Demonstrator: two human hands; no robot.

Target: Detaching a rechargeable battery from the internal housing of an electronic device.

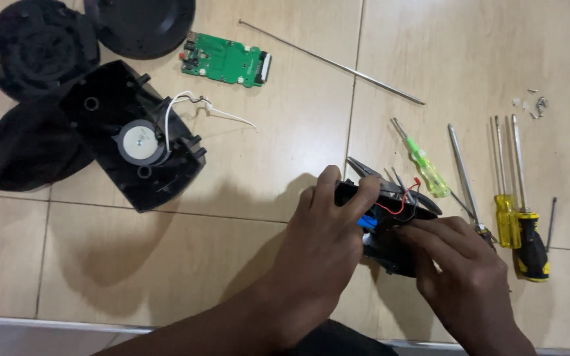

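Fingers (364,191) of both hands pinch a small black housing (397,227), near right on the tiled floor (265,151): left hand (321,240) wraps its far edge, right hand (463,270) presses the near side. Big speaker shell (130,135) sits far left, screwdrivers (516,224) right. Risk: thin red wire (397,204) (looped, exposed) could snag and tear off if the halves get pried.

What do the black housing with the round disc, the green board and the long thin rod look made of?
Black housing: likely moulded plastic, matte, with formed bosses. Green board: printed circuit laminate, glossy green coat, small soldered parts. Long thin rod: apparently bare metal, grey with a sheen.
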